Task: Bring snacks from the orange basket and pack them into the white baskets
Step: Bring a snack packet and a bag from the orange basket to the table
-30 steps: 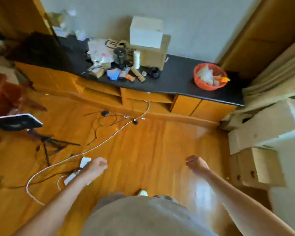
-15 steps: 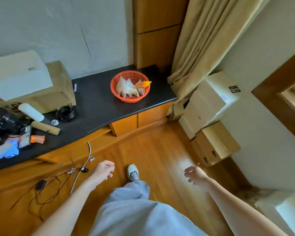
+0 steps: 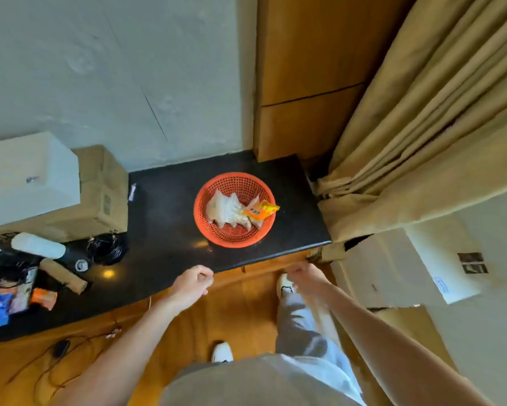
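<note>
Closer now, both arms have swung up to the counter's [image 3: 170, 230] front edge. Left hand [image 3: 192, 284] and right hand [image 3: 303, 278] are loosely curled, empty. Orange basket [image 3: 201, 218] near the right end, snacks [image 3: 234, 212] untouched; white baskets unseen, packing unstarted.

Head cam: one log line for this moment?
phase: approach | orange basket: on counter, snacks inside | left hand: empty | right hand: empty | white baskets: unseen

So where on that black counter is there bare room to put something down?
Bare counter lies between the cardboard box and the orange basket, and along the front edge below the basket. The left end is crowded with clutter.
</note>
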{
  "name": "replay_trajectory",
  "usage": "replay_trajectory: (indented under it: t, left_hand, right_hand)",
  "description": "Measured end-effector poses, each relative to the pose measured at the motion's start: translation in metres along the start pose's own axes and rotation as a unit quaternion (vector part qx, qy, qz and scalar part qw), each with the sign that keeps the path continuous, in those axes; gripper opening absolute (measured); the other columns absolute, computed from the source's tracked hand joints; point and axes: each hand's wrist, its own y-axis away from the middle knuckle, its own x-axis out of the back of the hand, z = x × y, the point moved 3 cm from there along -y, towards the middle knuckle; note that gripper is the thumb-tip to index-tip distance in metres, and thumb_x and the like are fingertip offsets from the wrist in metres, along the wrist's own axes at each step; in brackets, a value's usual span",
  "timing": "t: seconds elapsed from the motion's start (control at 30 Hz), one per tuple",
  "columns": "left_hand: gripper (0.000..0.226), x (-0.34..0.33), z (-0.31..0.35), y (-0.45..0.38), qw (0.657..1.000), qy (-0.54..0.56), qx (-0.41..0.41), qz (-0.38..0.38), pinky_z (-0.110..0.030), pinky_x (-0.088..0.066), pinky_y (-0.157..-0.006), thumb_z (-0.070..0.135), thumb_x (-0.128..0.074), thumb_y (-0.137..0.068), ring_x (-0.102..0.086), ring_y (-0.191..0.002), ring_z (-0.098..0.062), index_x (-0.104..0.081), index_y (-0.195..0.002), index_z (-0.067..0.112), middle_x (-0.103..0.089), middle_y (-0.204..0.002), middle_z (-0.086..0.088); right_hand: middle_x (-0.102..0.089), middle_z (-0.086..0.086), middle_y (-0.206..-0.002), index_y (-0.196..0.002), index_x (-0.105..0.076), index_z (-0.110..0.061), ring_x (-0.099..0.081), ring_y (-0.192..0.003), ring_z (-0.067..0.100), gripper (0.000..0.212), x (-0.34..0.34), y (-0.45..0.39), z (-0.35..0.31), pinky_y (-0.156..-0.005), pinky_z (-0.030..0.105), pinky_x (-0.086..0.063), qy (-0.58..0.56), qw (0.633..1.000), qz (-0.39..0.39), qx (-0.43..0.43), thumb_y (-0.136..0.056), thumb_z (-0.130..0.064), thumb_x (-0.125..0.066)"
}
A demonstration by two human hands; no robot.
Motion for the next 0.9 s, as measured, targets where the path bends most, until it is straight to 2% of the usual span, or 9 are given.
replay_trajectory:
  t: [0.07, 0.13, 0.23, 0.33, 0.43, 0.53, 0.67, 0.8, 0.9]
  left_hand:
    - [0.012, -0.002, 0.013, -0.021, 0.999, 0.023, 0.03, 0.03, -0.028, -0.057, -0.078, 0.028, -0.059, -0.096, -0.071, -0.082, -0.01, -0.063, -0.107, 0.028, -0.07, -0.101, 0.006]
    - [0.014, -0.004, 0.028, -0.039, 0.996, 0.04, 0.056, 0.054, -0.028, -0.055, -0.075, 0.025, -0.061, -0.095, -0.071, -0.082, -0.013, -0.063, -0.108, 0.024, -0.07, -0.103, 0.001]
    - [0.019, -0.002, 0.053, -0.062, 0.993, 0.058, 0.068, 0.076, -0.037, -0.054, -0.089, 0.023, -0.062, -0.093, -0.07, -0.091, -0.018, -0.064, -0.112, 0.02, -0.071, -0.106, -0.002]
    - [0.025, 0.008, 0.083, -0.096, 0.993, 0.04, 0.066, 0.086, -0.035, -0.051, -0.093, 0.027, -0.061, -0.091, -0.066, -0.101, -0.015, -0.063, -0.116, 0.023, -0.068, -0.109, 0.004]
    - [0.036, 0.018, 0.101, -0.151, 0.992, 0.003, 0.067, 0.104, -0.037, -0.051, -0.096, 0.031, -0.061, -0.093, -0.063, -0.111, -0.015, -0.059, -0.127, 0.022, -0.064, -0.124, 0.004]
    - [0.043, 0.023, 0.103, -0.216, 0.989, -0.033, 0.09, 0.114, -0.039, -0.052, -0.091, 0.038, -0.062, -0.092, -0.065, -0.11, -0.02, -0.055, -0.132, 0.021, -0.064, -0.124, 0.001]
    - [0.053, 0.011, 0.082, -0.292, 0.979, -0.092, 0.134, 0.12, -0.045, -0.05, -0.091, 0.047, -0.055, -0.096, -0.062, -0.113, -0.028, -0.048, -0.138, 0.018, -0.06, -0.128, -0.006]
    - [0.038, -0.005, 0.054, -0.329, 0.969, -0.114, 0.15, 0.158, -0.042, -0.051, -0.084, 0.037, -0.046, -0.099, -0.065, -0.106, -0.033, -0.059, -0.127, 0.014, -0.067, -0.116, -0.01]
    - [0.027, -0.007, 0.045, -0.328, 0.965, -0.069, 0.152, 0.204, -0.039, -0.05, -0.078, 0.03, -0.049, -0.097, -0.068, -0.094, -0.034, -0.067, -0.107, 0.013, -0.071, -0.1, -0.011]
  right_hand:
    - [-0.067, 0.006, -0.107, -0.117, -0.069, -0.012, -0.059, -0.095, 0.018, 0.024, 0.028, -0.052, -0.027, -0.091, 0.034, -0.051, 0.037, 0.999, -0.022, 0.028, -0.096, -0.017, -0.058]
    - [-0.066, 0.009, -0.121, -0.126, -0.064, -0.012, -0.058, -0.1, 0.018, 0.031, 0.053, -0.092, -0.053, -0.085, 0.026, -0.049, 0.057, 0.997, -0.045, 0.039, -0.096, -0.015, -0.059]
    - [-0.066, 0.008, -0.123, -0.125, -0.062, -0.014, -0.063, -0.111, 0.026, 0.03, 0.075, -0.137, -0.092, -0.084, 0.025, -0.051, 0.131, 0.986, -0.077, 0.065, -0.096, -0.017, -0.059]
    - [-0.069, 0.004, -0.119, -0.113, -0.062, -0.023, -0.065, -0.104, 0.02, 0.015, 0.082, -0.174, -0.124, -0.066, 0.012, -0.046, 0.164, 0.975, -0.095, 0.116, -0.098, -0.021, -0.06]
    - [-0.067, 0.004, -0.127, -0.117, -0.061, -0.033, -0.065, -0.096, 0.014, 0.024, 0.073, -0.22, -0.142, -0.073, 0.021, -0.048, 0.184, 0.967, -0.101, 0.145, -0.094, -0.025, -0.066]
    - [-0.057, 0.005, -0.141, -0.138, -0.053, -0.025, -0.062, -0.118, 0.023, 0.058, 0.05, -0.268, -0.143, -0.086, 0.028, -0.053, 0.217, 0.963, -0.089, 0.134, -0.084, -0.023, -0.074]
    - [-0.038, -0.004, -0.153, -0.142, -0.037, -0.039, -0.05, -0.133, 0.023, 0.08, 0.004, -0.315, -0.127, -0.093, 0.046, -0.058, 0.279, 0.943, -0.118, 0.138, -0.075, -0.026, -0.079]
    - [-0.024, -0.005, -0.157, -0.139, -0.034, -0.043, -0.024, -0.151, 0.027, 0.074, -0.022, -0.336, -0.108, -0.099, 0.053, -0.05, 0.388, 0.906, -0.052, 0.16, -0.079, -0.033, -0.075]
    - [-0.026, -0.002, -0.157, -0.138, -0.037, -0.046, -0.024, -0.151, 0.03, 0.066, -0.03, -0.335, -0.108, -0.097, 0.052, -0.053, 0.422, 0.893, -0.001, 0.157, -0.085, -0.028, -0.071]
